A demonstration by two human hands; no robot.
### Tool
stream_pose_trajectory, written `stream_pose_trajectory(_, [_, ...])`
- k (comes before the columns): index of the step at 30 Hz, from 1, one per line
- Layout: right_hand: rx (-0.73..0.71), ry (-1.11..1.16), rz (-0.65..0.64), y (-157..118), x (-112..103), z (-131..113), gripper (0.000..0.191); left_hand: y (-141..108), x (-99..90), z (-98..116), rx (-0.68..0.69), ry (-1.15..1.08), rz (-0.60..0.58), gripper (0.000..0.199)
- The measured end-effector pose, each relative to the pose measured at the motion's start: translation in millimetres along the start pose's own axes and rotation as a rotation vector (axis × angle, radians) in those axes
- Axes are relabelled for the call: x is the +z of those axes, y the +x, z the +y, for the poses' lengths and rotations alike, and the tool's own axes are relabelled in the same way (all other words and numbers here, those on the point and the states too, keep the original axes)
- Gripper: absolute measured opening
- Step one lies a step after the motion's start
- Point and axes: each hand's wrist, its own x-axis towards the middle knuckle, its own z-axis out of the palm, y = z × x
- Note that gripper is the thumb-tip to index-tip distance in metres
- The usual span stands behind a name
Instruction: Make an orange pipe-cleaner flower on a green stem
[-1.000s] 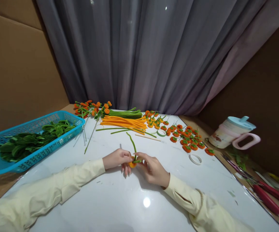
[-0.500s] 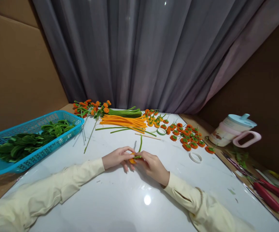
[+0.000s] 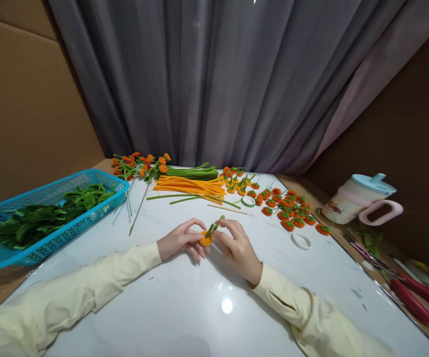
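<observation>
An orange flower piece [image 3: 206, 240] with a green pipe-cleaner stem [image 3: 210, 229] is between my hands over the white table [image 3: 170, 307]. My left hand [image 3: 183, 239] pinches the orange flower at its left edge. The fingers of my right hand [image 3: 236, 243] are bent round the right side, with the index fingertip at the top of the green stem. Beyond my hands lie a bundle of orange pipe cleaners [image 3: 190, 185], a bundle of green ones [image 3: 195, 172] and a thin wooden stick [image 3: 227, 209].
A blue basket [image 3: 58, 239] of green leaves stands at the left. Orange flower heads [image 3: 289, 213] and a white tape ring [image 3: 301, 241] lie right of centre. Farther right are a lidded cup [image 3: 353, 198] and red-handled pliers [image 3: 413, 300]. Finished-looking stemmed flowers [image 3: 136, 166] lie back left.
The orange flower has tilted so more of its face shows. The green stem now looks shorter and stands close to the right fingertips, which have risen and spread slightly.
</observation>
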Motion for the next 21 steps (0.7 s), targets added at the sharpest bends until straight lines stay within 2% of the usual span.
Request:
stream_pose_trajectory(5, [-0.082, 0.032, -0.016, 2, 0, 2, 0.026, 0, -1.1, 1, -0.013, -0.014, -0.029, 0.032])
stream_pose_trajectory(16, [-0.106, 0.085, -0.039, 1, 4, 4, 0.026, 1, -7.0, -1, -0.018, -0.078, -0.058, 0.029])
stream_pose_trajectory(18, [-0.123, 0.112, -0.016, 8, -4, 5, 0.026, 2, -5.9, 0, -0.018, -0.084, -0.049, 0.029])
stream_pose_trajectory(21, [-0.101, 0.135, 0.105, 23, -29, 12, 0.027, 3, -4.4, 1, -0.024, -0.101, -0.018, 0.029])
